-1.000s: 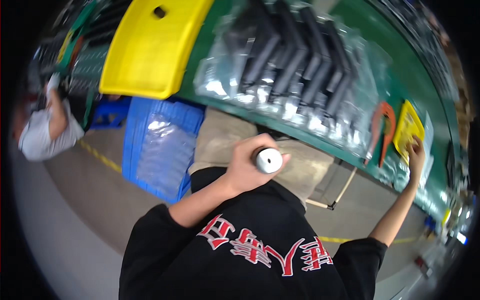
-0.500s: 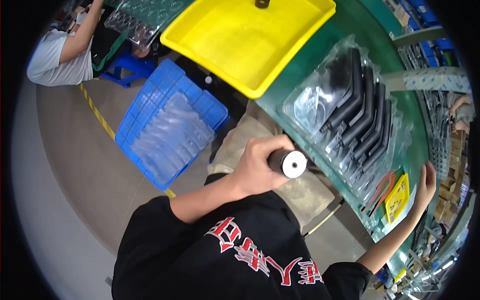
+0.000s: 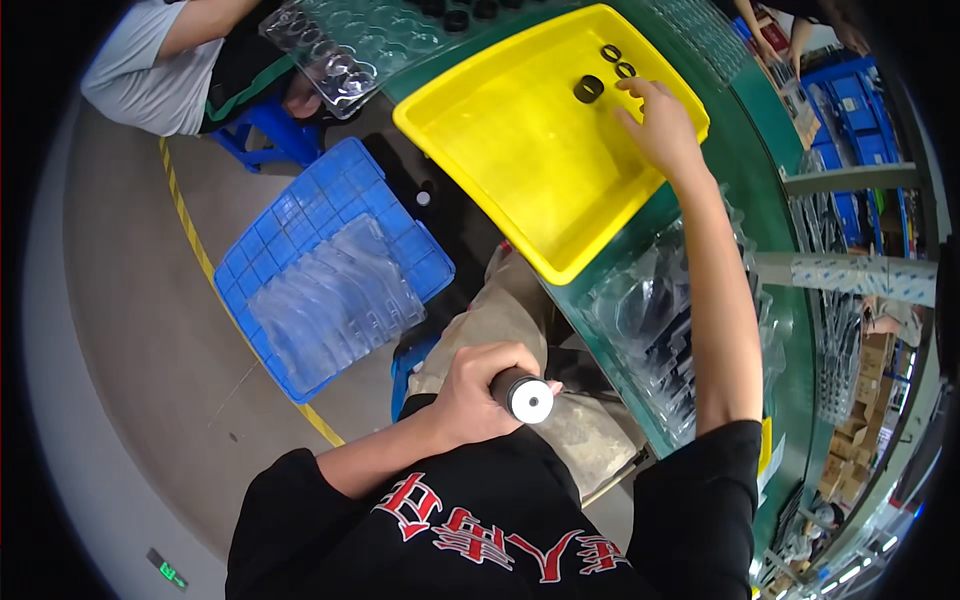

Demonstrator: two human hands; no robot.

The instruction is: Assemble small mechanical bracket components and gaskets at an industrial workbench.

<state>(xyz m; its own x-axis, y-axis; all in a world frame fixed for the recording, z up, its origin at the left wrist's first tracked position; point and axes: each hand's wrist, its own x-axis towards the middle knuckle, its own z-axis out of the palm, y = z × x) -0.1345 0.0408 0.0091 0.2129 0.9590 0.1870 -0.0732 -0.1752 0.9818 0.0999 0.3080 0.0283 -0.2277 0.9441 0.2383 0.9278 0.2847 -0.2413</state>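
My left hand [image 3: 478, 392] is closed around a short dark cylinder with a white round end [image 3: 528, 399], held over my lap. My right hand [image 3: 662, 124] reaches out over the far corner of a yellow tray [image 3: 500, 150] on the green bench, fingers spread, holding nothing. Its fingertips are next to three black rings [image 3: 590, 88] that lie in the tray. A clear plastic blister tray holding dark parts [image 3: 650, 330] lies on the bench under my right forearm.
A blue crate [image 3: 300, 240] holding clear plastic trays stands on the floor at my left. Another person in a grey shirt [image 3: 150, 70] sits on a blue stool at the upper left, beside a clear tray [image 3: 340, 40]. Metal racks and blue bins stand at the right.
My view has swung left along the bench. My right hand has left the yellow card at the bench's right end and now reaches into the yellow tray. The left hand still holds the cylinder.
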